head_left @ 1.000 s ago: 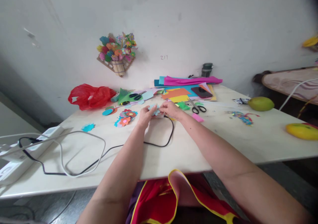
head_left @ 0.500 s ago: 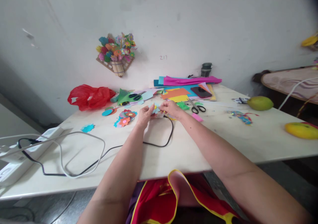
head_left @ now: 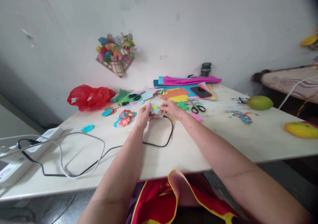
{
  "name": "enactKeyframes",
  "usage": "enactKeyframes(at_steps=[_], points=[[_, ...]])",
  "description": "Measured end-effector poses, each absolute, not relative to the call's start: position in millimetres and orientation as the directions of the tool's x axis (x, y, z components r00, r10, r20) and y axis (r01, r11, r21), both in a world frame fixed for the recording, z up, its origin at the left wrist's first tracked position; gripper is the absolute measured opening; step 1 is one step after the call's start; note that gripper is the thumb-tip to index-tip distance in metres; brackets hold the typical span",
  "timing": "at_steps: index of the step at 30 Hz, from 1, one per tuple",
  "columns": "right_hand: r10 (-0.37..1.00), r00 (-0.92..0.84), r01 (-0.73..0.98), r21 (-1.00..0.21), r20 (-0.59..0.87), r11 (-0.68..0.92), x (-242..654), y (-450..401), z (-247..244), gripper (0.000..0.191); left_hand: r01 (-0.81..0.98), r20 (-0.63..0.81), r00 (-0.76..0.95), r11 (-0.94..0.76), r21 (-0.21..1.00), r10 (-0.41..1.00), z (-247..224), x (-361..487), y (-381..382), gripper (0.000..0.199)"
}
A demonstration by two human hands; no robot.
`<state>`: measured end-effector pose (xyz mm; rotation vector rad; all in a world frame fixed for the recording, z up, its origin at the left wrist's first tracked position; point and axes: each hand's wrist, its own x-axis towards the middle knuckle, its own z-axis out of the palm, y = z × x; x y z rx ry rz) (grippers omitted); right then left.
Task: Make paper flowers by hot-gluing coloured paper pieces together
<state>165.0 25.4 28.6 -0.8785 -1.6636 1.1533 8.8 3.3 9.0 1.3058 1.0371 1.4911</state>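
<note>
The largest thing here is the white table with a smooth top (head_left: 159, 164), and on its far left side lies a crumpled red plastic bag (head_left: 86, 98). A long black cable (head_left: 160, 146) makes a loop below the hands; I think that a wrist could catch it and pull whatever is at its end. The left hand (head_left: 143, 114) is upright at the left edge of the work; whether it grips or only supports, I cannot tell. The right hand (head_left: 171, 109) pinches the opposite edge between its fingertips. To the left is a loose pile of many-coloured paper flowers (head_left: 125, 120), which a careless sleeve might scatter. Smallest is the light-blue flower with a yellow round centre (head_left: 154, 108), between both hands; too hard a pinch could crease its petals or shift the centre.
</note>
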Motion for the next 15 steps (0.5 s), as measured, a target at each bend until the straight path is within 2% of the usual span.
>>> enactKeyframes(at_steps=[6,12,15], points=[[0.897,-0.373,0.025,-0.964,0.236,0.264,166.1,26.1,28.5,0.020,-0.102,0.299,-0.101,-0.309,0.946,0.949,5.3,5.2,8.7,0.042],[0.942,-0.250,-0.012,-0.974,0.224,0.228,172.1,28.4,28.5,0.030,-0.077,0.316,-0.126,-0.326,0.942,0.941,5.7,4.9,8.7,0.042],[0.946,-0.264,0.001,-0.981,0.187,0.194,171.5,28.8,28.0,0.036,-0.042,0.320,-0.100,-0.326,0.945,0.942,5.2,5.1,9.0,0.042]])
